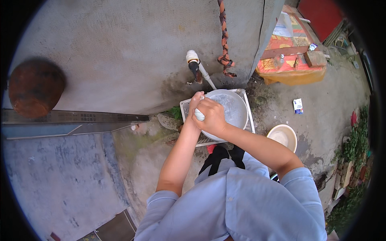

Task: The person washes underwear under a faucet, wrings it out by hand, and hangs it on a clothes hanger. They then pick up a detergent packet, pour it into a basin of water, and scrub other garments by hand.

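My right hand (pixel 211 116) is closed around a bunched white cloth (pixel 199 114), part of which bulges out beside the thumb. Pressed against it, my left hand (pixel 195 101) grips the same bundle from the left, and a little white shows near its fingertips. Most of the cloth is hidden inside the two fists. Both hands are over the left side of a round, pale basin (pixel 245 110) holding cloudy, sudsy water (pixel 228 104). The basin rests on a white slatted plastic crate (pixel 251 125) against the wall.
A tap (pixel 195 72) on a white pipe and a braided cloth rope (pixel 224 45) are by the concrete wall (pixel 120 54). On the ground at right are a cream basin (pixel 294 140) and a small carton (pixel 298 106). Farther back, an orange-red sheet (pixel 289 75) covers a low stack.
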The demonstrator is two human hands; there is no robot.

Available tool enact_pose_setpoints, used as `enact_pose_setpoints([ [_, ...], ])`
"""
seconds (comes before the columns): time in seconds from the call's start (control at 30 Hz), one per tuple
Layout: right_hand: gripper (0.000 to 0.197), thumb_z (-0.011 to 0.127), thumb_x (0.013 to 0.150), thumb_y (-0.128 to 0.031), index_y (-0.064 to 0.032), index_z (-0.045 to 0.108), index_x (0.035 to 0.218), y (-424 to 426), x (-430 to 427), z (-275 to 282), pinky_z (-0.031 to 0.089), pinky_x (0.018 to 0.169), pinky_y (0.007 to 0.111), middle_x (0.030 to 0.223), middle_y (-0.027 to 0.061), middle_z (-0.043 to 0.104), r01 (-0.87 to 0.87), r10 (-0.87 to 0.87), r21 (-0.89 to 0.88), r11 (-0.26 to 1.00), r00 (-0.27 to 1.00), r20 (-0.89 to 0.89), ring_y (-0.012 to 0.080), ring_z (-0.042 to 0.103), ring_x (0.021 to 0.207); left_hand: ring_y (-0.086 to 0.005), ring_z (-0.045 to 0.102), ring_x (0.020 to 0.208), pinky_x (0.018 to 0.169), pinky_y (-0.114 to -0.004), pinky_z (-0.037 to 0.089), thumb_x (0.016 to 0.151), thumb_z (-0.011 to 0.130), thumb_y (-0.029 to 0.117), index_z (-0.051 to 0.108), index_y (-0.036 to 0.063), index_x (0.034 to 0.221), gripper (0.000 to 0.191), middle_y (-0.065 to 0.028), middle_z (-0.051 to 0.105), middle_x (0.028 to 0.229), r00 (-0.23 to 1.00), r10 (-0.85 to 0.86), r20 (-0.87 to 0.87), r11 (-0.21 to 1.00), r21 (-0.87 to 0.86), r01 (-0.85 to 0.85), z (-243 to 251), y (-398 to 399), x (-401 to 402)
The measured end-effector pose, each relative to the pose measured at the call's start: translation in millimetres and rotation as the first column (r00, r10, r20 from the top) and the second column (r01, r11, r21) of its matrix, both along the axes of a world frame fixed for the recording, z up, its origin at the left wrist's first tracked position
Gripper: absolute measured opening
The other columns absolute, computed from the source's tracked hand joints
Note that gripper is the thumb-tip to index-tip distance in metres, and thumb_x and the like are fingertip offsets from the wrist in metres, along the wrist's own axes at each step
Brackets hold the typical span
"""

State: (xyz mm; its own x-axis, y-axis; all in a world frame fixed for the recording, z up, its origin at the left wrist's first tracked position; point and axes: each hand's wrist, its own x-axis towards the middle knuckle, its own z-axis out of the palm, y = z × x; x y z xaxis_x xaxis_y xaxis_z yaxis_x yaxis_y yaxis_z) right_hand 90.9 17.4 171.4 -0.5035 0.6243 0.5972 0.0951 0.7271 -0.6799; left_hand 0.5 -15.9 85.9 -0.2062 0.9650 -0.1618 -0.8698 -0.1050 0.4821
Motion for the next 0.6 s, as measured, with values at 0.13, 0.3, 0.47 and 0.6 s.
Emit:
enact_pose_setpoints([
  [0.13, 0.018, 0.065, 0.067, -0.019, -0.003, 0.057, 0.063, 61.3, -5.5, -38.8, 0.047, 0.06, 0.042, 0.07, 0.0134, 0.058, 0.425, -0.363, -0.204, 0.882, 0.888, 0.284, 0.0317, 0.059, 0.068, -0.0129, 0.05, 0.052, 0.032, -0.021, 0.023, 0.092, 0.04, 0.031, 0.051, 0.0145, 0.084, 0.021, 0.0021, 0.051, 0.069, 0.996, -0.048, -0.072, 0.782, -0.623, -0.007, 53.1, 14.4, 37.9],
  [0.3, 0.02, 0.066, 0.065, -0.021, -0.0039, 0.057, 0.062, 28.7, 0.3, -37.8, 0.047, 0.059, 0.042, 0.068, 0.0128, 0.057, 0.247, -0.241, -0.136, 0.959, 0.969, 0.063, 0.0324, 0.059, 0.066, -0.0189, 0.057, 0.069, 0.065, -0.036, 0.048, 0.093, 0.036, 0.034, 0.051, 0.0106, 0.086, 0.029, -0.0034, 0.056, 0.077, 0.997, -0.045, 0.055, 0.973, -0.226, 0.057, 20.2, 8.7, 7.9],
  [0.47, 0.019, 0.065, 0.068, -0.02, -0.0025, 0.058, 0.064, 49.7, -2.3, -58.3, 0.047, 0.059, 0.043, 0.067, 0.0144, 0.058, 0.338, -0.279, -0.269, 0.902, 0.931, 0.233, 0.0349, 0.058, 0.062, -0.0181, 0.056, 0.063, 0.059, -0.032, 0.047, 0.091, 0.039, 0.03, 0.05, 0.0113, 0.077, 0.026, -0.0031, 0.055, 0.071, 0.991, -0.03, -0.131, 0.71, -0.701, -0.071, 28.3, 14.1, 41.4],
  [0.6, 0.022, 0.063, 0.07, -0.021, -0.0016, 0.056, 0.062, 13.3, 0.4, -32.2, 0.046, 0.058, 0.044, 0.07, 0.0161, 0.059, 0.211, -0.196, -0.252, 0.944, 0.977, 0.083, 0.035, 0.058, 0.065, -0.0142, 0.052, 0.053, 0.049, -0.031, 0.043, 0.091, 0.043, 0.03, 0.048, 0.0145, 0.075, 0.023, -0.0009, 0.052, 0.068, 0.961, 0.272, 0.048, 0.857, -0.466, -0.219, 14.3, 19.2, 19.2],
])
